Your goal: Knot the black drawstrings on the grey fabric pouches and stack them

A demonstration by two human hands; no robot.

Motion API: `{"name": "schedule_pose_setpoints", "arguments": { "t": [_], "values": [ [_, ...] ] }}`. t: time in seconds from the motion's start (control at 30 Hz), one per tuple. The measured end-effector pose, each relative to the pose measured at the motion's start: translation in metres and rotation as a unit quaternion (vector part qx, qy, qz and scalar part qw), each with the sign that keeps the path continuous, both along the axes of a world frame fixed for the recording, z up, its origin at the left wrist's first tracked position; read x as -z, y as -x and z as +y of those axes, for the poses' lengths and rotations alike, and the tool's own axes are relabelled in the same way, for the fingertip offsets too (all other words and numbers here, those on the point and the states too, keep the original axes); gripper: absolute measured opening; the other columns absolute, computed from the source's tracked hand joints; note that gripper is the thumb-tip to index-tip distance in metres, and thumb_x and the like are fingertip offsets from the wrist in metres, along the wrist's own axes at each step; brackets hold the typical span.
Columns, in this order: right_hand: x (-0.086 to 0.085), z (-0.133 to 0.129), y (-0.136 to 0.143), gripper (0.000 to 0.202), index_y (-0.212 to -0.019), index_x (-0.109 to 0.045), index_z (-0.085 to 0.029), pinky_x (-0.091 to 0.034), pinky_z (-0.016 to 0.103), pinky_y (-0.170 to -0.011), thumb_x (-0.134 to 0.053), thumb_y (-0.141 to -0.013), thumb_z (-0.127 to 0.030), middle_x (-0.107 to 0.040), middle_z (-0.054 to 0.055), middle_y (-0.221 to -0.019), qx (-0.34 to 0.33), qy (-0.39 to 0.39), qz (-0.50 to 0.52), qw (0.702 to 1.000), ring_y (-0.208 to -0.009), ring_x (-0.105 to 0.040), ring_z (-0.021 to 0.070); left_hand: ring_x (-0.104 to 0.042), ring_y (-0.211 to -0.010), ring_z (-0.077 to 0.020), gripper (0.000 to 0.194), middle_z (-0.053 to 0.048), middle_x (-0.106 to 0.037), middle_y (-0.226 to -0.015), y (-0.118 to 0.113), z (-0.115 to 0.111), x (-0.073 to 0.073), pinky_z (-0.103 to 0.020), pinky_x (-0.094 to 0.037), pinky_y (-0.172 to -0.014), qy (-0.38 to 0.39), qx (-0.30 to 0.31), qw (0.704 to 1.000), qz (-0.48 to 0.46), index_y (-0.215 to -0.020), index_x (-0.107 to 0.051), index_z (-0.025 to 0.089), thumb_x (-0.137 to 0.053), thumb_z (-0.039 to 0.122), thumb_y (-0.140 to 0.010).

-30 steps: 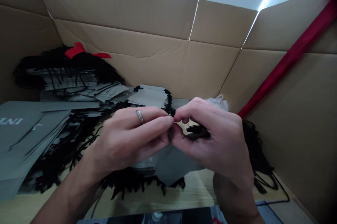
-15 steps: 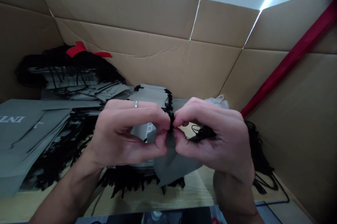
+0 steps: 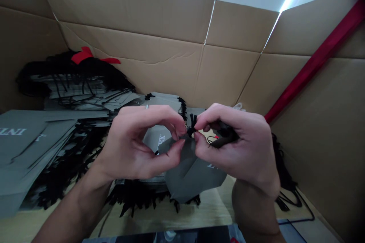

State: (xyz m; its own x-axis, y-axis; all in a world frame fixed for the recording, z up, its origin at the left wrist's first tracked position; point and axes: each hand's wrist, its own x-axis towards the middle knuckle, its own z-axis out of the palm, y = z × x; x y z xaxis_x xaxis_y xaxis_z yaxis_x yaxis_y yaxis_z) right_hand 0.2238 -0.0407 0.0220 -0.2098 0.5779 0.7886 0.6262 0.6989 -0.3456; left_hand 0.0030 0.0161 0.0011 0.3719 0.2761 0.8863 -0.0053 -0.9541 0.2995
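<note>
A grey bag [image 3: 191, 174] with white lettering hangs below my hands, a black cord [image 3: 191, 131] knotted at its top edge and two short ends sticking up. The thumb and forefinger of my right hand [image 3: 236, 144] pinch the cord at the knot. Dark material [image 3: 225, 136] shows within the curl of that hand, its kind unclear. My left hand [image 3: 139, 144], with a ring on one finger, is curled into a near-closed pinch at the bag's top edge, just left of the knot. Exactly what lies between its fingertips is partly hidden.
Grey bags with black cords [image 3: 37, 148] lie in overlapping rows on the left. Behind them rises a tall stack [image 3: 74, 83] topped by black cords and a red strip. Another stack [image 3: 165, 100] stands behind my hands. Cardboard walls [image 3: 159, 53] enclose the table; black cords [image 3: 285, 178] lie at right.
My left fingertips have drawn slightly away from the knot, and my right hand has shifted a little right. Two cord ends now stand up, and more of the bag with its lettering shows.
</note>
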Motion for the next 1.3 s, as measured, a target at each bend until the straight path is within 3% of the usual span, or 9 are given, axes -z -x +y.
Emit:
{"name": "schedule_pose_setpoints", "arguments": {
  "t": [0.63, 0.87, 1.03, 1.17, 1.3],
  "values": [
    [0.0, 0.0, 0.001, 0.019, -0.089, -0.07, -0.026, -0.047, 0.028, -0.059, -0.076, -0.08, -0.01, -0.073, -0.006, -0.081, -0.005, 0.013, -0.001, 1.0, -0.066, -0.061, 0.0103, -0.072, -0.073, -0.0156, 0.024, 0.0, -0.075, -0.084, -0.003, -0.002, -0.003, -0.031, -0.059, -0.064, -0.02, -0.004, 1.0, -0.001, -0.101, -0.075, 0.022, -0.078, 0.004, -0.086],
    [-0.001, 0.001, 0.002, 0.017, -0.087, -0.07, -0.027, -0.052, 0.029, -0.062, -0.076, -0.08, -0.012, -0.075, -0.005, -0.081, 0.012, 0.019, -0.007, 1.0, -0.064, -0.06, 0.0119, -0.076, -0.08, -0.017, 0.022, -0.003, -0.08, -0.094, -0.008, 0.003, -0.002, -0.032, -0.065, -0.074, -0.164, -0.069, 0.984, 0.031, -0.107, -0.073, 0.023, -0.075, 0.004, -0.096],
    [0.0, 0.003, 0.002, 0.016, -0.087, -0.07, -0.027, -0.053, 0.028, -0.064, -0.076, -0.08, -0.013, -0.074, -0.005, -0.08, 0.019, 0.023, -0.013, 0.999, -0.068, -0.065, 0.013, -0.081, -0.086, -0.0175, 0.016, -0.005, -0.084, -0.098, -0.002, 0.005, 0.0, -0.029, -0.07, -0.083, -0.252, -0.121, 0.958, 0.063, -0.108, -0.076, 0.016, -0.082, 0.007, -0.097],
    [0.0, 0.004, 0.001, 0.015, -0.086, -0.072, -0.025, -0.052, 0.027, -0.063, -0.076, -0.08, -0.012, -0.074, -0.006, -0.078, 0.027, 0.031, -0.008, 0.999, -0.066, -0.066, 0.0115, -0.085, -0.097, -0.0211, 0.016, -0.009, -0.087, -0.11, 0.004, 0.0, 0.003, -0.032, -0.072, -0.09, -0.279, -0.152, 0.944, 0.09, -0.115, -0.077, 0.012, -0.082, 0.008, -0.101],
    [-0.001, 0.005, -0.001, 0.015, -0.087, -0.073, -0.026, -0.053, 0.028, -0.065, -0.077, -0.082, -0.012, -0.074, -0.006, -0.078, 0.017, 0.037, -0.009, 0.999, -0.066, -0.067, 0.0118, -0.086, -0.099, -0.0224, 0.016, -0.008, -0.087, -0.118, 0.007, -0.004, 0.009, -0.032, -0.073, -0.088, -0.281, -0.19, 0.936, 0.099, -0.116, -0.077, 0.015, -0.08, 0.008, -0.103]
  ]
}}
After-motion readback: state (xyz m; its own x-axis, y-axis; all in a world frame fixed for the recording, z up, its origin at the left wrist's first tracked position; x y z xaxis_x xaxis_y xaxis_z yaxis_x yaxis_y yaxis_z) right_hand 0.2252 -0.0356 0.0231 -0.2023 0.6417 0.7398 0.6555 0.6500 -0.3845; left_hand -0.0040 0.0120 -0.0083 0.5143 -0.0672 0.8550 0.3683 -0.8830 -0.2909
